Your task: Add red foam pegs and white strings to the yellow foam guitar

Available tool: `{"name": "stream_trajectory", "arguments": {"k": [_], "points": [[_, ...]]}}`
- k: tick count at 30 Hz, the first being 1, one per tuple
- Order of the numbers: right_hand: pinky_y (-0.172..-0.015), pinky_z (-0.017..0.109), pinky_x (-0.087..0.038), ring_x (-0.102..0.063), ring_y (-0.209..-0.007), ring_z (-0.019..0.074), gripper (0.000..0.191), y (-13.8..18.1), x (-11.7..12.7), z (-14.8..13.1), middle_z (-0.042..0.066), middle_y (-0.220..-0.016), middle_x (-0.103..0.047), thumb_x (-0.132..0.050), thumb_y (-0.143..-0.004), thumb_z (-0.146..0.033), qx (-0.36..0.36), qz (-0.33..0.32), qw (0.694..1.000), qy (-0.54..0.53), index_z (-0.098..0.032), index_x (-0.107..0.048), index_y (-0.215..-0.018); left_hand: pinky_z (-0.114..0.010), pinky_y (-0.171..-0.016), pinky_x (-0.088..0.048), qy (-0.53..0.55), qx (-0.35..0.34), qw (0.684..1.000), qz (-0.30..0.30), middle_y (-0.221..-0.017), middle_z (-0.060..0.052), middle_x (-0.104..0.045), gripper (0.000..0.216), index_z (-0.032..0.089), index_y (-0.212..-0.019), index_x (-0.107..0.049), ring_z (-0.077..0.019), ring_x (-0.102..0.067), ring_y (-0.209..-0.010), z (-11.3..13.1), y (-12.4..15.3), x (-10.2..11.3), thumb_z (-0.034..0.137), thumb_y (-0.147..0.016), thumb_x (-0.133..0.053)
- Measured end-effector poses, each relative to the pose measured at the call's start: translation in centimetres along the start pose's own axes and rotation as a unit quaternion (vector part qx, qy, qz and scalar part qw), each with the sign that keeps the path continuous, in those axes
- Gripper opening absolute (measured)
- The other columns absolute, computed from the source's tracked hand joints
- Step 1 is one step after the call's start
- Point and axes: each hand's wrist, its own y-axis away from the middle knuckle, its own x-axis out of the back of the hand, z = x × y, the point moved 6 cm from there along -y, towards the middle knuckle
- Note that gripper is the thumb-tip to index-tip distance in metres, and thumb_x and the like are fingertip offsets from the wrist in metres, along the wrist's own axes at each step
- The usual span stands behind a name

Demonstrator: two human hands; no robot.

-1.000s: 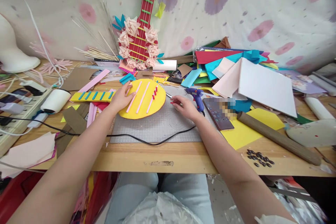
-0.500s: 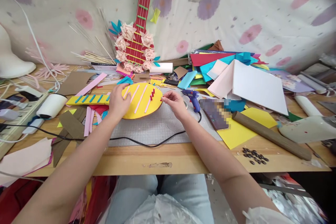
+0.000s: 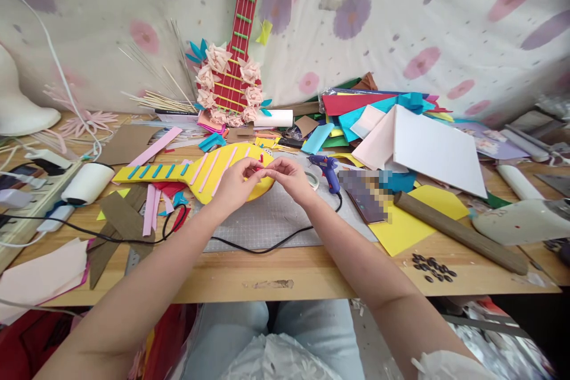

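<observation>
A yellow paper lute [image 3: 200, 183] with pink strips across its round body and blue strips along its neck lies on a grey cutting mat [image 3: 285, 225]. Over the right part of the body, my left hand [image 3: 236, 183] and my right hand [image 3: 291, 179] meet fingertip to fingertip, both closed in a pinch. A small red piece [image 3: 261, 158] shows just above the fingertips; what the fingers themselves hold is hidden. Right of my right hand lies a blue glue gun [image 3: 327, 172], its black cord running across the mat.
A red paper lute with pink flowers [image 3: 229, 86] stands against the curtain. Paper sheets [image 3: 439, 148] are piled at the back right. A phone [image 3: 363, 196], a brown roll [image 3: 458, 231] and dark beads [image 3: 433, 267] lie at right. A power strip [image 3: 42, 190] sits at left.
My left hand has moved right from the lute's neck end to its body and met my right hand. My right hand has shifted slightly left. The lute's neck is now uncovered.
</observation>
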Motion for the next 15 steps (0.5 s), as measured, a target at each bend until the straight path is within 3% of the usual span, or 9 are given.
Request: {"name": "stream_trajectory", "arguments": {"k": [3, 7, 11, 15], "points": [[-0.079, 0.034, -0.049, -0.063, -0.080, 0.0163, 0.036, 0.0, 0.2, 0.1, 0.000, -0.078, -0.065, -0.069, -0.065, -0.050, -0.002, -0.021, 1.000, 0.010, -0.023, -0.058, -0.086, -0.027, -0.063, -0.047, 0.011, 0.027, 1.000, -0.005, -0.077, -0.003, -0.066, 0.016, 0.018, -0.082, -0.064, -0.0150, -0.060, -0.067, -0.8, -0.7, 1.4, 0.032, -0.076, -0.059], [-0.077, 0.032, -0.048, -0.062, -0.076, 0.0151, 0.037, 0.2, 3.2, 0.9, -0.001, -0.074, -0.063, -0.066, -0.068, -0.048, 0.011, 0.067, 0.997, 0.042, -0.024, -0.055, -0.095, -0.032, -0.071, -0.048, -0.105, 0.032, 0.993, -0.033, -0.084, -0.005, -0.069, 0.016, 0.020, -0.084, -0.071, -0.0188, -0.062, -0.073, -0.9, -1.9, 2.9, 0.028, -0.075, -0.060], [-0.072, 0.031, -0.047, -0.060, -0.070, 0.0138, 0.030, 1.2, 5.9, 2.3, -0.002, -0.068, -0.059, -0.063, -0.070, -0.043, -0.003, 0.135, 0.989, 0.066, -0.022, -0.055, -0.090, -0.034, -0.084, -0.045, -0.231, -0.040, 0.969, -0.083, -0.096, -0.004, -0.069, 0.019, 0.022, -0.085, -0.072, -0.0227, -0.061, -0.093, 0.0, -2.0, 1.9, 0.026, -0.080, -0.055], [-0.070, 0.029, -0.046, -0.058, -0.068, 0.0128, 0.029, 2.0, 6.9, 3.2, -0.002, -0.067, -0.058, -0.063, -0.070, -0.042, -0.017, 0.150, 0.987, 0.064, -0.021, -0.055, -0.087, -0.034, -0.076, -0.046, -0.282, -0.005, 0.957, -0.073, -0.101, -0.003, -0.068, 0.026, 0.023, -0.103, -0.064, -0.0219, -0.063, -0.088, 0.0, -1.2, 0.8, 0.024, -0.079, -0.056]]}}
